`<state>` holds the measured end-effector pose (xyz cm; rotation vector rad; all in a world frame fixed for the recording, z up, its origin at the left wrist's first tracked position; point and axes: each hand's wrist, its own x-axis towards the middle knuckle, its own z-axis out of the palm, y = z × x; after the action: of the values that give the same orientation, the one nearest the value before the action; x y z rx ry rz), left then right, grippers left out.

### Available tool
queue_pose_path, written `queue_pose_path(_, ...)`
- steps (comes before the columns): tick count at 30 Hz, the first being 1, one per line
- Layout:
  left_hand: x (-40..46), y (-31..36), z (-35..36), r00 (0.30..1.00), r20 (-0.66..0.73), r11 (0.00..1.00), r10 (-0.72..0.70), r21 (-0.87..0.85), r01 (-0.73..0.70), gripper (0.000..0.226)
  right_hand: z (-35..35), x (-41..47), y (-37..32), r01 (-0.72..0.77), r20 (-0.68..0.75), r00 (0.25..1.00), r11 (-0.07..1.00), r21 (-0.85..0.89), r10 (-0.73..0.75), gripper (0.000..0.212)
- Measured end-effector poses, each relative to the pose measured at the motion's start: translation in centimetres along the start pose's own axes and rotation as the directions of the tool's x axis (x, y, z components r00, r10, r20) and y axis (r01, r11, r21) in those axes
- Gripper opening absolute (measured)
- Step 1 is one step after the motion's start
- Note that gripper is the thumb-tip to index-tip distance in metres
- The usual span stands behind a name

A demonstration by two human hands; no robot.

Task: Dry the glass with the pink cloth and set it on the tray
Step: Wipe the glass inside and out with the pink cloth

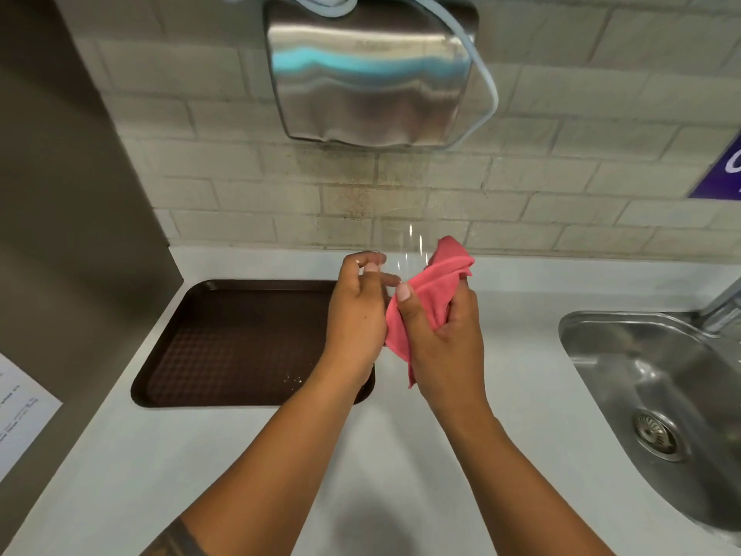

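Two bare forearms raised side by side, hands close together.

The left hand (355, 311) is held upright with its back toward the camera, fingers (371, 260) curled at the far end, thumb and forefinger pinched in a light grip. The right hand (443, 335), just right of it and nearly touching, is closed in a fuller grip, thumb (405, 298) pressed upward. A dark marking shows on the near left forearm.

- Tray (224, 339) is lying bare, its right edge sitting under the left hand (355, 315).
- Dryer (373, 74) is overhanging the counter (280, 455), limiting headroom.
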<state>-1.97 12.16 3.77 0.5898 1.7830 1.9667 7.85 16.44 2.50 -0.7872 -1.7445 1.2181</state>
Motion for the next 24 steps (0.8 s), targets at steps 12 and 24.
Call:
queue_pose_path(12, -0.2, 2.4, 0.2, 0.968, 0.181, 0.963, -0.171, -0.175, 0.203, 0.052, 0.6, -3.3, 0.3, 0.177, 0.056, 0.983, 0.984, 0.01, -0.177, 0.064)
queue_pose_path(24, -0.8, 1.4, 0.1, 0.943, 0.313, 0.962, -0.118, -0.198, 0.186, 0.042, 0.1, 4.1, -3.6, 0.319, 0.136, 0.948, 0.87, -0.376, -0.289, 0.054)
